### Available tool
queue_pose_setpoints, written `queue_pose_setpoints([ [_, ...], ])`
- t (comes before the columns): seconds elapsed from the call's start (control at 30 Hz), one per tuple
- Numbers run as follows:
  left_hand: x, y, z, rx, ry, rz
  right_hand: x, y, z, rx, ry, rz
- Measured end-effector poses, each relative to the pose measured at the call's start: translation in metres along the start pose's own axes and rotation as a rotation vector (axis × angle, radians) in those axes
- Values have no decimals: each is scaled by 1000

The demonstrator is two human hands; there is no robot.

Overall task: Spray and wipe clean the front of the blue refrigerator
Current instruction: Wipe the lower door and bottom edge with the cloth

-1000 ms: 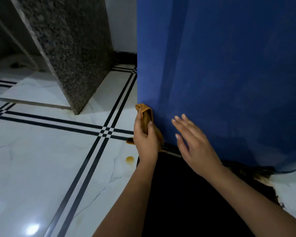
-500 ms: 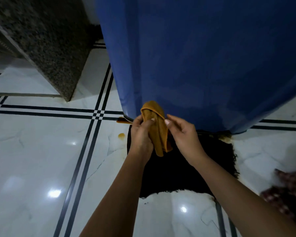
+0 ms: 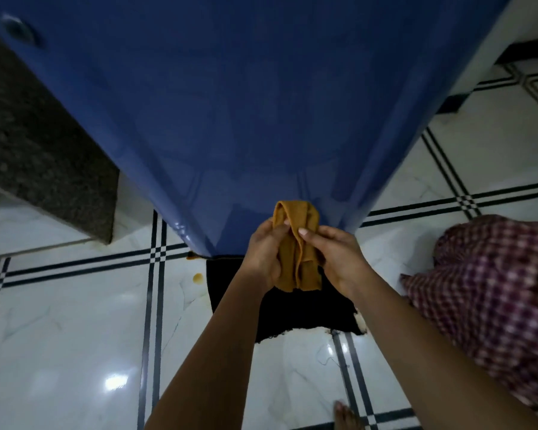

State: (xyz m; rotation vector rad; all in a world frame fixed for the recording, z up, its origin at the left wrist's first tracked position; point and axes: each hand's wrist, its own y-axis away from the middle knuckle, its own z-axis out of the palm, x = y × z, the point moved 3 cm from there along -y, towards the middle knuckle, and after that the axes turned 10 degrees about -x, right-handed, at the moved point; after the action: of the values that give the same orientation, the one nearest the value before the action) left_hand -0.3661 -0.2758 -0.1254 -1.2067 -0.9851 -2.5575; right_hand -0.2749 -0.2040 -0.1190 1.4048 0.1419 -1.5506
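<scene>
A folded mustard-yellow cloth (image 3: 296,243) was held between both hands in front of the lower part of the blue refrigerator (image 3: 246,113). The left hand (image 3: 266,254) was closed around the cloth's left side, with the thumb laid across its upper fold. The right hand (image 3: 336,256) was closed on the cloth's right side, its fingertips (image 3: 303,232) pinched against the fabric near the top. The cloth was kept upright, its rounded fold raised above the fingers and its loose ends hung below the palms. Whether the fold was touching the door could not be told.

The refrigerator's front filled the upper part of the view and narrowed toward its bottom edge, just above the hands. A round fitting (image 3: 21,31) was seen on the door near the upper left corner. A black mat (image 3: 280,318) was laid on the floor directly under the refrigerator's bottom edge, partly covered by the forearms. Two small orange stains (image 3: 197,277) were visible on the white tiled floor (image 3: 59,321) just beside the mat's left edge. A speckled granite slab (image 3: 44,150) was stood to the left of the refrigerator. A checked red-and-white garment (image 3: 491,305) was seen at the right edge, and the toes of a bare foot (image 3: 347,415) appeared at the bottom edge.
</scene>
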Motion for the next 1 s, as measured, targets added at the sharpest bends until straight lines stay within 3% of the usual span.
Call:
queue_pose_setpoints([
  [0.27, 9, -12, 130, -96, -378, -79, -74, 61, -88, 181, -159, -74],
  [0.5, -46, -42, 257, -269, -352, -218, -91, 124, -219, 434, -341, -82],
  [0.7, -102, -66, 341, -462, -478, -417, -75, 159, -311, 490, -535, -105],
  [1.0, -189, -134, 405, -479, -944, -297, -24, 155, -406, 766, -736, -112],
])
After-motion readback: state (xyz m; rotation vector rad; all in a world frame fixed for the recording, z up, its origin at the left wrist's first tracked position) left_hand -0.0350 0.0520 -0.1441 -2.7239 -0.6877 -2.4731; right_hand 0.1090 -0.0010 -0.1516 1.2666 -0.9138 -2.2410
